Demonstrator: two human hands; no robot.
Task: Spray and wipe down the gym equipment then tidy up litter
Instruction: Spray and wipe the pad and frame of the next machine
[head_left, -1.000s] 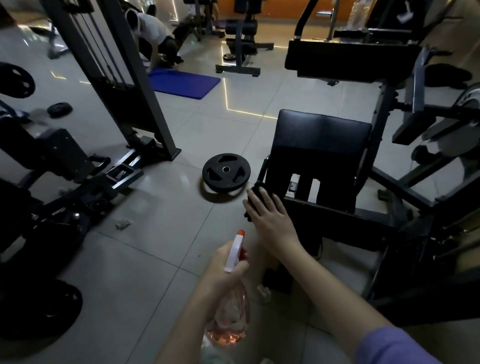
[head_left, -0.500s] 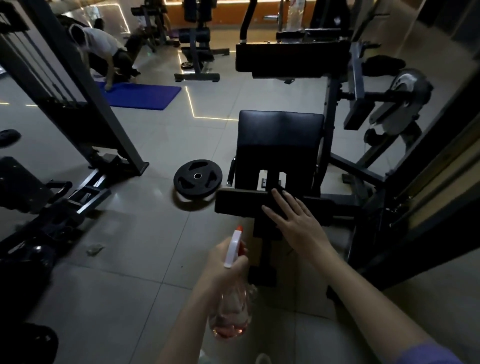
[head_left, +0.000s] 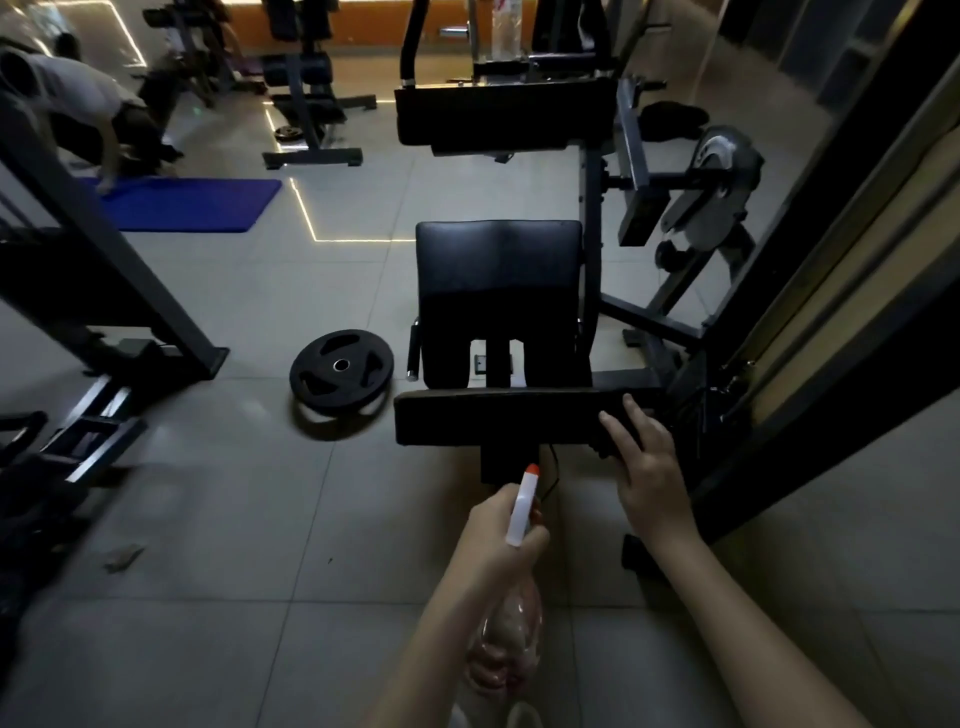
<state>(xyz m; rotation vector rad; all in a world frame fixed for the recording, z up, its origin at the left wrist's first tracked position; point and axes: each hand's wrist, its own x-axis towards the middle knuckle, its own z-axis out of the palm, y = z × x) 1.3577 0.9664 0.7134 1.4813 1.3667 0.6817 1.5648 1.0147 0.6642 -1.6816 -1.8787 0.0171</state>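
L hand (head_left: 498, 535): wrapped round spray bottle (head_left: 521, 512), low nr body; long axis runs away from body, orange tip aimed at pad, ready to spray.
litter (head_left: 124, 556): scrap on floor, far L, not yet picked up.
R hand (head_left: 649, 467): fingers flat, pressing pad's R end; poss. dark cloth beneath, too dim to tell.
pad (head_left: 493, 418): long axis L–R.
wt plate (head_left: 340, 366): flat on floor, beyond pad's L end.
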